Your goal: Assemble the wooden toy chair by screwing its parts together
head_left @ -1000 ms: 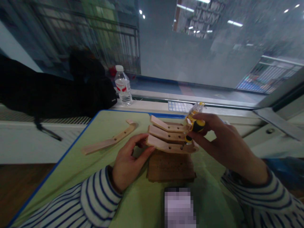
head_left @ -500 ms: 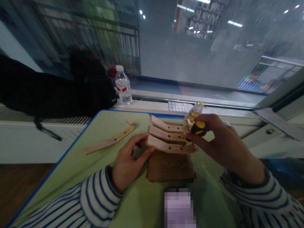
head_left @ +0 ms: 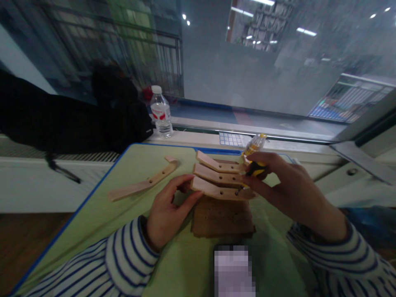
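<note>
Three curved, light wooden pieces with drilled holes lie side by side across a brown wooden board (head_left: 221,218). My left hand (head_left: 168,206) pinches the left end of the nearest wooden piece (head_left: 213,188) between thumb and fingers. In my right hand (head_left: 284,185) is a yellow-and-black screwdriver (head_left: 256,168), gripped by its handle. Its lower end points down at the right-hand hole of that nearest piece, where a small dark screw (head_left: 237,192) shows. My fingers partly cover the handle. A fourth wooden piece (head_left: 142,185) lies apart on the table to the left.
A phone (head_left: 233,272) with a blurred screen lies at the front of the green, blue-edged table (head_left: 176,268). Behind stand a water bottle (head_left: 161,113) on the sill and a smaller yellow-capped bottle (head_left: 255,143). A black bag (head_left: 117,119) sits at the left.
My right hand has turned the screwdriver handle, with its fingers now wrapped further over it. My left hand and the wooden pieces stay in place.
</note>
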